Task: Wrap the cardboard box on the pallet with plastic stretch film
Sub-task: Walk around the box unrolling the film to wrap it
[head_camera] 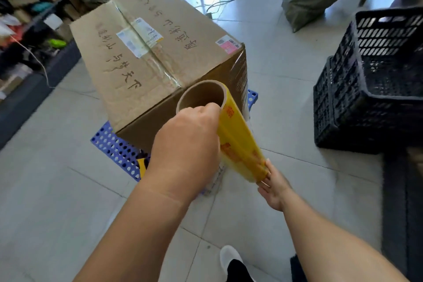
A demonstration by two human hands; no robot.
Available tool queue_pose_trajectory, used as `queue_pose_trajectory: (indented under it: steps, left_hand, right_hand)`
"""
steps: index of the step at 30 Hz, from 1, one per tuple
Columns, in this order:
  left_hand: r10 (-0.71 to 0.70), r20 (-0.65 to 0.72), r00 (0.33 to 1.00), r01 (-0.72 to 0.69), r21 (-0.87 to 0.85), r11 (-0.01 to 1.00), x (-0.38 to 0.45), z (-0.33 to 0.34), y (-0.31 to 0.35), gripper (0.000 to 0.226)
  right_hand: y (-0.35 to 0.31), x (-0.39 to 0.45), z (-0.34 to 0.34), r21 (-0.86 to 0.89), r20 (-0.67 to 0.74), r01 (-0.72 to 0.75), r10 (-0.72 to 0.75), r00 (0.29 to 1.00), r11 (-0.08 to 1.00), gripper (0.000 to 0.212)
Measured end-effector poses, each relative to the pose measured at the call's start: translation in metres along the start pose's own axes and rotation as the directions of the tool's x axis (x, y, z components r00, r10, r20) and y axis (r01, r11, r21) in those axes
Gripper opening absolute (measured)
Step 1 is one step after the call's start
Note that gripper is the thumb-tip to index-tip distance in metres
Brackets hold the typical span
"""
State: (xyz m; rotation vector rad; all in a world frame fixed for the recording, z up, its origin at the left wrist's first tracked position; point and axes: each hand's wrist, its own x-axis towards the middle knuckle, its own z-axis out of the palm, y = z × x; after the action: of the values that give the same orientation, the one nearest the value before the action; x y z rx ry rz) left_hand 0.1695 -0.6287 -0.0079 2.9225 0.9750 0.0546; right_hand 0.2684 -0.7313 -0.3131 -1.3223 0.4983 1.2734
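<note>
The stretch film roll (238,137) was yellow with orange print, wound on a brown cardboard tube, and it sat tilted: its long axis ran from the open upper end, which faced up toward the camera, down and to the right to the lower end. The left hand (185,149) was curled closed over the upper end, fingers hooked over the tube rim, knuckles toward the camera, forearm reaching in from the lower left. The right hand (273,186) was at the lower end with fingers extended against the roll's bottom; whether they went inside the tube could not be told. Its forearm came in from the lower right.

Just beyond the left hand stood the cardboard box (155,52), its top flaps taped along the middle, with handwritten characters and several labels on top. Its long axis ran away from the hands toward the upper left. Clear film (239,75) lay stretched over the box's right corner, just above and beyond the roll. The box rested on a blue perforated pallet (116,149), visible to the left of the left hand and beyond the roll at the right.

To the right of the right hand, well apart, stood stacked black crates (370,80) on the tiled floor (57,190). A white shoe (230,256) showed below the hands
</note>
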Motion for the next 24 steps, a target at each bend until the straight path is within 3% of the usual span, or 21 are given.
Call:
queue_pose_trajectory:
  steps: [11, 24]
  left_hand:
    - [0.181, -0.095, 0.979, -0.183, -0.01, 0.983, -0.019, 0.001, -0.04, 0.021]
    - [0.217, -0.109, 0.97, -0.215, 0.036, 0.976, -0.071, -0.007, -0.09, 0.021]
  right_hand:
    - [0.065, -0.027, 0.025, 0.199, -0.047, 0.034, -0.026, 0.999, 0.979, 0.066]
    - [0.133, -0.065, 0.059, 0.208, -0.08, 0.123, -0.109, 0.991, 0.97, 0.067]
